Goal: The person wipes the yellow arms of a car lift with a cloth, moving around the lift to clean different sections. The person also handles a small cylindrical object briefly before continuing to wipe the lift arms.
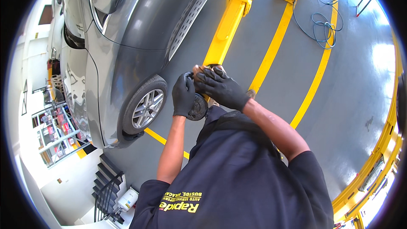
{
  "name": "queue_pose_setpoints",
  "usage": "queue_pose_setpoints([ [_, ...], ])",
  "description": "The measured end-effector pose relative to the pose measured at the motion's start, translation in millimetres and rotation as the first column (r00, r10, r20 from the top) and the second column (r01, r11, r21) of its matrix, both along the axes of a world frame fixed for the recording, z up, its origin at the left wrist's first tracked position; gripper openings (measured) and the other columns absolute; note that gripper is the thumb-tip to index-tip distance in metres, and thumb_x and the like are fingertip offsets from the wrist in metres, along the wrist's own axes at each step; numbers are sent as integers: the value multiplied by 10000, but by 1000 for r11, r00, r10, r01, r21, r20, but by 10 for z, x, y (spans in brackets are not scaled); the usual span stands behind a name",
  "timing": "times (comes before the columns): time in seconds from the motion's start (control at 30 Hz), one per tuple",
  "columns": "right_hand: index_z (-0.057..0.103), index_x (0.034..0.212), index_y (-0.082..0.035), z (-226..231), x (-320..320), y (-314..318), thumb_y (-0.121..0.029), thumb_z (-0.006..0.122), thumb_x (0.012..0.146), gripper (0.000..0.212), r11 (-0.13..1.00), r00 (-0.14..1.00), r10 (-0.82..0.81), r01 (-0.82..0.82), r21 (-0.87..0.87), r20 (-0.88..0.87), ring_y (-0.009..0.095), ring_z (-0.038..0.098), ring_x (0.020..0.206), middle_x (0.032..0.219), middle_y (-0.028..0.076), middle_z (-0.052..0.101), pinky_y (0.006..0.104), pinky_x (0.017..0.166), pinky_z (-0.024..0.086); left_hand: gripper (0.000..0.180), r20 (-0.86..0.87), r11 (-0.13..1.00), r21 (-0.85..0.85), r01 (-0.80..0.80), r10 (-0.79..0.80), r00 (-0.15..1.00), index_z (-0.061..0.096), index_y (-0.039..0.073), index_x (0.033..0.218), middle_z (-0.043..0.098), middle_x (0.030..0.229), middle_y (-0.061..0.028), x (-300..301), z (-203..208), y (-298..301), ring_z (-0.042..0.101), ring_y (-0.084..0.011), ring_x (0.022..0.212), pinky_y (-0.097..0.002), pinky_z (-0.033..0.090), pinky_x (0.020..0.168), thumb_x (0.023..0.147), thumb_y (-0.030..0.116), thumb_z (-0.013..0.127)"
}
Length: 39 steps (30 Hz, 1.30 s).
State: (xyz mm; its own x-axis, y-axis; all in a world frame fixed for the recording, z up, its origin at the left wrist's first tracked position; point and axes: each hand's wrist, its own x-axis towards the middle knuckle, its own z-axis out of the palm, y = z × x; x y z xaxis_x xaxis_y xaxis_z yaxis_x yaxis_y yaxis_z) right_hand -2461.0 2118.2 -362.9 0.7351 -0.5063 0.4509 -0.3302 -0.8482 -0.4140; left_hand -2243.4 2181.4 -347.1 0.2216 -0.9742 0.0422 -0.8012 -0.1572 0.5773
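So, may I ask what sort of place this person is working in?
Most likely a car repair workshop: a grey car stands beside what looks like a yellow lift arm, and yellow lines mark the grey floor.

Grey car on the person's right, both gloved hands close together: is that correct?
Wrong side: the head view shows the grey car on the person's left. The left hand and right hand are indeed gloved and close together.

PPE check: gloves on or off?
On: black gloves cover the backs of the left hand and right hand, with bare forearms beyond.
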Motion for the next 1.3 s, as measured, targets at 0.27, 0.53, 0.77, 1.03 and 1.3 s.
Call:
queue_pose_setpoints([
  [0.27, 709, 1406, -294, 19, -120, -836, -240, 671, 990, 421, 948, 950, -291, 270, -171, -113, 258, 598, 1455, 1588, 12, 629, 460, 1224, 462, 280, -64, 1000, 21, -1, 2, 998, 712, -9, 1252, 781, 1187, -209, 8, -42, -45, 751, -408, 1098, -496, 575, 960, 1097, 140, 532],
  [0.53, 700, 1420, -270, -78, -153, -459, -231, 645, 1003, 422, 981, 986, -88, 61, -183, -144, 225, 567, 1479, 1549, -7, 626, 426, 1244, 444, 277, 0, 1000, 23, -4, 4, 1000, 708, -12, 1255, 772, 1198, -214, 0, -31, 0, 737, -414, 1116, -493, 572, 973, 1085, 133, 545],
  [0.77, 556, 1597, -133, -297, 188, 94, -170, 606, 1050, 551, 951, 949, -285, 298, 88, -137, 460, 388, 1616, 1679, 204, 464, 609, 1310, 367, 240, 266, 900, -173, 401, -349, 899, 687, 12, 1246, 717, 1280, -209, -185, 209, -133, 685, -408, 1192, -515, 544, 1028, 1048, 100, 584],
  [1.03, 520, 1622, -79, -189, 260, -437, -83, 568, 1035, 589, 823, 815, -558, 568, 19, -155, 568, 463, 1515, 1673, 320, 419, 636, 1220, 463, 256, 271, 944, -162, 288, -238, 933, 648, 6, 1260, 694, 1262, -198, -218, 199, -68, 660, -415, 1191, -538, 519, 1035, 1024, 79, 584],
  [1.3, 512, 1517, 154, -228, 652, 431, -76, 560, 1053, 520, 826, 800, -540, 564, 19, -262, 649, 469, 1474, 1597, 503, 390, 608, 1236, 462, 303, 33, 959, -209, 193, -190, 981, 637, -28, 1292, 683, 1272, -233, -57, 38, -96, 655, -446, 1209, -526, 511, 1059, 1022, 28, 514],
])
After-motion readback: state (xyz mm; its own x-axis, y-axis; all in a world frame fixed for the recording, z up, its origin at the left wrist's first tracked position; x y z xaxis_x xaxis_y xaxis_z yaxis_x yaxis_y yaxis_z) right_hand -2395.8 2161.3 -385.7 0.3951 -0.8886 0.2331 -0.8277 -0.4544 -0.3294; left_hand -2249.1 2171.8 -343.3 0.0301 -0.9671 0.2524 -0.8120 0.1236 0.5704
